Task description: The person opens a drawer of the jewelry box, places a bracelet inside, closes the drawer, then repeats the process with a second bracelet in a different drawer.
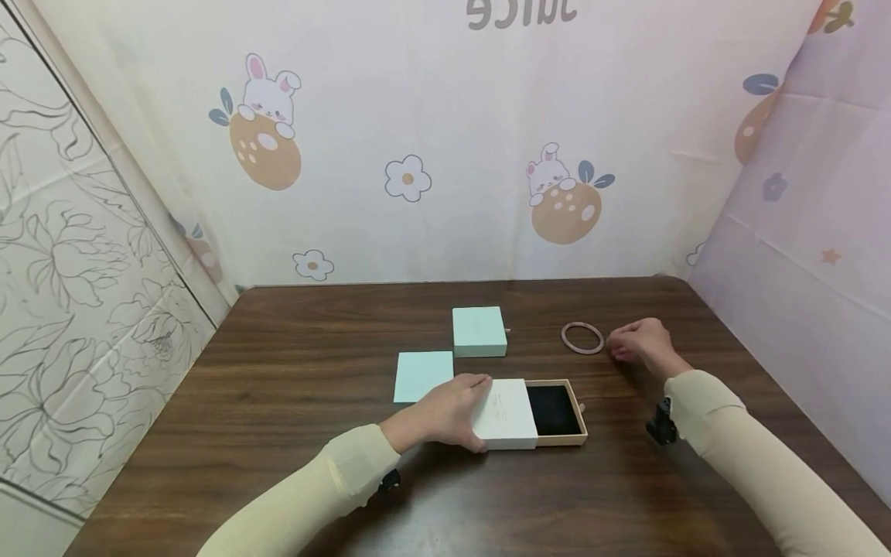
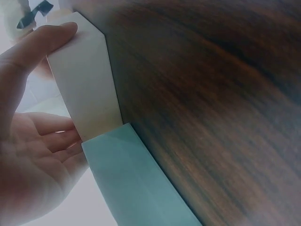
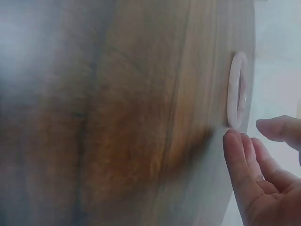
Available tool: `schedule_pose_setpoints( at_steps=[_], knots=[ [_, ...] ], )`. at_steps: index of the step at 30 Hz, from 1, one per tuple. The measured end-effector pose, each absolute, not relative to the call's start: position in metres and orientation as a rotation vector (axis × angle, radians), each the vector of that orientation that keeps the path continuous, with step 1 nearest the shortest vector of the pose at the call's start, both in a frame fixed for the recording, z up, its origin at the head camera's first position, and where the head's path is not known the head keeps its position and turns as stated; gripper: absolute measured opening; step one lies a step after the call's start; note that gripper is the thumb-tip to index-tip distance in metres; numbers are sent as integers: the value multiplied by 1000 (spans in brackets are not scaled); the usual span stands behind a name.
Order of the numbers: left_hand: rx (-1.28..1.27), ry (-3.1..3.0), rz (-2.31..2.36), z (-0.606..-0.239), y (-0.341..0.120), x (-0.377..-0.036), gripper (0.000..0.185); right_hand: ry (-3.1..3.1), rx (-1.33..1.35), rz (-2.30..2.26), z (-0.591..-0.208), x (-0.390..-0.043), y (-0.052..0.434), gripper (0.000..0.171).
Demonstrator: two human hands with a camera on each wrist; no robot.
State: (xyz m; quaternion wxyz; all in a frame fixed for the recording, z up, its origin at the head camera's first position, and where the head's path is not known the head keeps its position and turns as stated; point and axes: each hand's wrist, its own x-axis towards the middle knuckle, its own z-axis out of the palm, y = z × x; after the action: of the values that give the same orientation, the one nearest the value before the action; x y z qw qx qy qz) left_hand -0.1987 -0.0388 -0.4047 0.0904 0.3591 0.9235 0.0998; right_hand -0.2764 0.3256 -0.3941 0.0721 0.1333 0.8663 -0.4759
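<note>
A white drawer-style box (image 1: 504, 416) lies on the table, its tray (image 1: 554, 410) with a black lining slid partway out to the right. My left hand (image 1: 448, 411) grips the box by its left end, thumb along the near side and fingers toward the far side. In the left wrist view the thumb presses on the white side wall (image 2: 87, 80). Farther right and back, a pale pink bangle (image 1: 565, 338) lies flat. Right at its right edge is my right hand (image 1: 643, 344). The right wrist view shows its thumb and fingers (image 3: 237, 160) apart, with nothing between them.
A mint-green box (image 1: 479, 331) with a small pull tab stands behind the white box. Another mint-green square box (image 1: 422, 375) sits just left of it, beside my left hand. A printed curtain (image 1: 459, 216) hangs along the back edge of the brown wooden table (image 1: 292, 371).
</note>
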Motion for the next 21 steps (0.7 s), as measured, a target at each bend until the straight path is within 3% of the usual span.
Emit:
schedule_pose_setpoints(
  at_steps=[9,16,21],
  knots=[
    [1052,2735,289,-403,-39,-199,99,2588,512,-1402,-399,-295,325,39],
    [1039,2728,298,-402,-40,-199,99,2667,494,-1314,-402,-306,321,26],
    [1025,2723,289,-402,-39,-199,99,2801,442,-1136,-403,-307,315,32]
  ],
)
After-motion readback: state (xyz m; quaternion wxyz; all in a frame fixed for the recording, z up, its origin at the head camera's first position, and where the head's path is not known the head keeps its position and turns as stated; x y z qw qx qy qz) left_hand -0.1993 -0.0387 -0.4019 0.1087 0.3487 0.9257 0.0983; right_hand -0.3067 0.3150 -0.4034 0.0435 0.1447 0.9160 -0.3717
